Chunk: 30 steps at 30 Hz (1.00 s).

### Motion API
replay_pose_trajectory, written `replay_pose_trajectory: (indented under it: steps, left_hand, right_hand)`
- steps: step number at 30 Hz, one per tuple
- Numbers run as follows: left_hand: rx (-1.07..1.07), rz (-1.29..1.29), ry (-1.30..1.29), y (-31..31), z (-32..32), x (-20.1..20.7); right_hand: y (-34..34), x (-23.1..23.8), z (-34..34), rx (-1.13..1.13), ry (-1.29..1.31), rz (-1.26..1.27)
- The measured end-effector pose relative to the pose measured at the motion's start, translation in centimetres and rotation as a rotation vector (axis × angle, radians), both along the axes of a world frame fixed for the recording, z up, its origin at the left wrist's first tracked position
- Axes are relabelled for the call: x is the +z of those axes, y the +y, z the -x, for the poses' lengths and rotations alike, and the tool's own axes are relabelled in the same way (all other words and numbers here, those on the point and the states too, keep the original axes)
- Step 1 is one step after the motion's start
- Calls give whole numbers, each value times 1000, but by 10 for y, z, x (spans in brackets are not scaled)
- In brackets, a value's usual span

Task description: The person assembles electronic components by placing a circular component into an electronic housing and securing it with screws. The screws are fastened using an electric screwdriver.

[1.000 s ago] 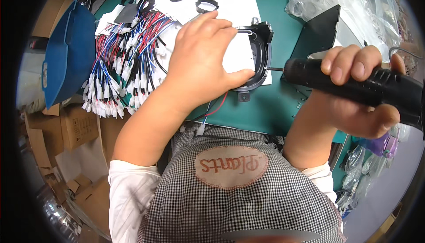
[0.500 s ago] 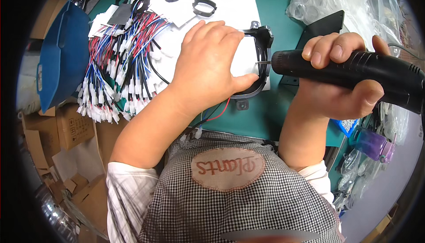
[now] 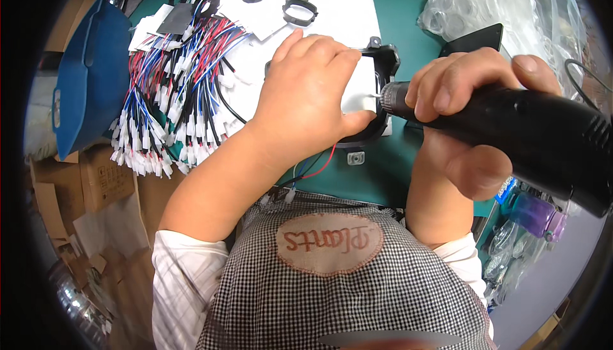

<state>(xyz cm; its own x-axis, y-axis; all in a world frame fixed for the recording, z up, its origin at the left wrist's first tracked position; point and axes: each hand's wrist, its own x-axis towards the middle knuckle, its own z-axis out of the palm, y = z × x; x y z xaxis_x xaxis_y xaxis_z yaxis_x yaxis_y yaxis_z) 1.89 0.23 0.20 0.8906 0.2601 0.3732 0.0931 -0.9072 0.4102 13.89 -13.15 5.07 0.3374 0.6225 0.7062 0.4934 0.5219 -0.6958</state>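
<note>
My left hand [image 3: 305, 98] grips a black plastic housing [image 3: 387, 61], its palm over the white panel [image 3: 363, 85] inside. The thumb lies at the panel's near edge and the fingers reach toward the far side. In my right hand [image 3: 463, 88] is a black electric screwdriver [image 3: 543, 139], lying almost level with its tip pointing left. Its bit meets the housing's right inner side; whether a screw sits there is too small to tell. Red and dark wires [image 3: 322, 168] trail from under the housing toward my apron, ending in a white connector [image 3: 290, 195].
A thick bundle of wires with white connectors [image 3: 172, 95] covers the table's left, beside a blue bin [image 3: 89, 82]. Black rings [image 3: 300, 12] lie beyond my left hand. Clear plastic bags [image 3: 472, 12] and a black plate [image 3: 476, 38] are at far right; a purple container [image 3: 536, 215] is nearer.
The screwdriver has shifted slightly left and its rear has swung nearer me, with its tip closer to the housing. My left hand keeps its hold, and the housing sits slightly further right.
</note>
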Motion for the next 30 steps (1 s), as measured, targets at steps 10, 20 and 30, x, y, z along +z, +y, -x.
replay_pose_trajectory:
  steps: [10,20,30]
  left_hand:
    - [-9,-1,8,-4,-1,-7]
    - [-59,47,9,-9,2,-4]
    - [-56,-22,20,-12,3,-4]
  right_hand:
    - [2,-14,-1,-227,349,-151]
    - [-120,23,-26,-124,244,-307]
    - [-120,3,-27,-326,253,-299]
